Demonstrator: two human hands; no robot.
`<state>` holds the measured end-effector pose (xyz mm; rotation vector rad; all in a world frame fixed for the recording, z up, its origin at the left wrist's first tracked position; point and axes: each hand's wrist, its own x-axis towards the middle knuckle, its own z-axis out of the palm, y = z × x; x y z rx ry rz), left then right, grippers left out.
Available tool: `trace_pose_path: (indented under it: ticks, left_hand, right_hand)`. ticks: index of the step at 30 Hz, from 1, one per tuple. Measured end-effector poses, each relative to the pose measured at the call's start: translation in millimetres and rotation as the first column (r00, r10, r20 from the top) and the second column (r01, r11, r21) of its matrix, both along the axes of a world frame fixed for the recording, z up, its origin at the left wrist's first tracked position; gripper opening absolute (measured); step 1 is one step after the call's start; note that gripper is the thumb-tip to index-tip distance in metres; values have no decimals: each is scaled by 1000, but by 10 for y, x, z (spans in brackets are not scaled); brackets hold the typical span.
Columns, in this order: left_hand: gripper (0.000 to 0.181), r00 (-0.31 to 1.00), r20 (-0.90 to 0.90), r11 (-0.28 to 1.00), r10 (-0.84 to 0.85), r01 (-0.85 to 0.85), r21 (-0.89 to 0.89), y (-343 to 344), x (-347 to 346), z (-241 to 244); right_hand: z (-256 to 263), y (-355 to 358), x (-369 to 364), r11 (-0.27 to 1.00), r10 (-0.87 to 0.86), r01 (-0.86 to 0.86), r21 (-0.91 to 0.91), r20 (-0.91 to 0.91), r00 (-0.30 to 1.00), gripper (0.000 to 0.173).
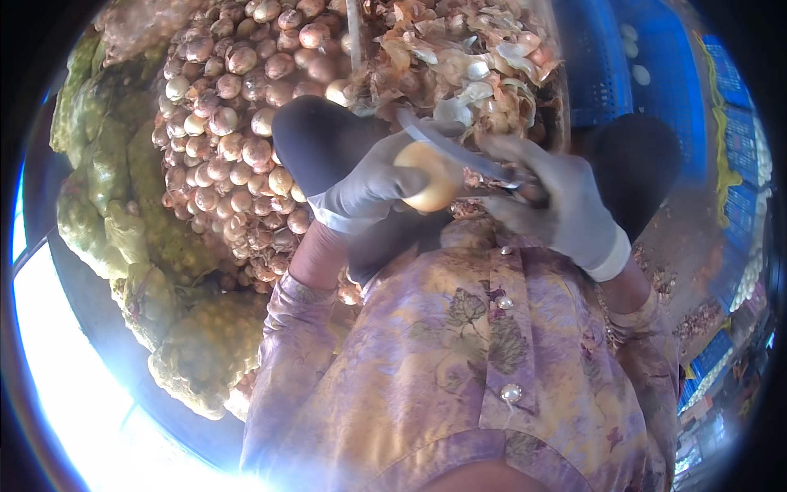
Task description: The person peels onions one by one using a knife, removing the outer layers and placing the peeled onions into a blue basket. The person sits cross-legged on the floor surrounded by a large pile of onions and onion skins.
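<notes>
My left hand (381, 178), in a pale glove, is closed around a yellowish onion (428, 176) between my knees. A curved knife blade (452, 147) crosses just above the onion, blurred by motion. Its lower right end reaches my gloved right hand (544, 190), whose fingers are curled about a dark handle (529, 187). Beyond my hands lies a heap of loose onion skins (461, 67). Many unpeeled onions (240, 123) are piled at the left, beside my left knee.
Green mesh sacks (110, 203) of onions line the far left. A blue plastic crate (664, 74) with several pale peeled onions (640, 75) stands at the upper right. More filled blue crates (741, 141) stand along the right edge. Skin scraps (698, 320) litter the floor at right.
</notes>
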<state>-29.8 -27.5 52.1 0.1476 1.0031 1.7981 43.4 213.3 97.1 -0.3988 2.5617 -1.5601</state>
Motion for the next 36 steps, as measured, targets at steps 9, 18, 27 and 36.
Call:
trace_pose_path:
  ticks: [9, 18, 27, 36]
  left_hand:
    - [98, 916, -129, 921, 380, -388, -37, 213, 193, 139]
    - [67, 277, -961, 622, -26, -748, -232, 349, 219, 126]
    - [78, 793, 142, 784, 593, -608, 124, 248, 264, 16]
    - [87, 861, -17, 860, 508, -506, 64, 436, 376, 294]
  right_hand:
    - [-137, -34, -268, 761, -13, 343, -550, 516, 856, 18]
    - [-189, -55, -322, 568, -36, 352, -744, 406, 913, 22]
    - [-80, 164, -193, 943, -280, 292, -162, 92, 956, 34]
    - [40, -102, -79, 987, -89, 103, 127, -105, 990, 31]
